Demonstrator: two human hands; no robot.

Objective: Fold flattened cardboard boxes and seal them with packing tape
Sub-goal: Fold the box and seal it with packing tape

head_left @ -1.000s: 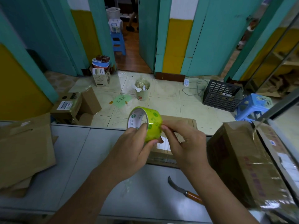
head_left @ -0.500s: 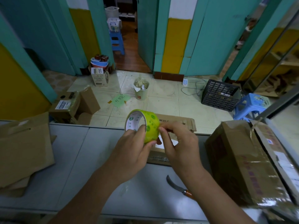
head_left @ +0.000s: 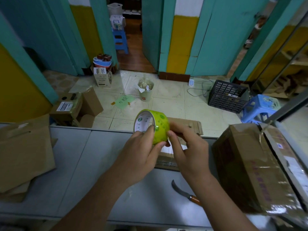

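Left hand [head_left: 141, 152] gripping green tape roll [head_left: 156, 126], right hand [head_left: 188, 147] fingertips pinching at its edge, above flat box [head_left: 191, 125]

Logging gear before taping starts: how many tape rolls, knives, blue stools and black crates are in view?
Green packing tape roll: 1
Wooden-handled knife: 1
Blue plastic stools: 2
Black plastic crate: 1
Total: 5

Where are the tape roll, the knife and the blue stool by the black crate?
tape roll [head_left: 160, 129]: head view, on its green outer band.
knife [head_left: 180, 190]: head view, on the curved blade.
blue stool [head_left: 262, 104]: head view, on the seat top.
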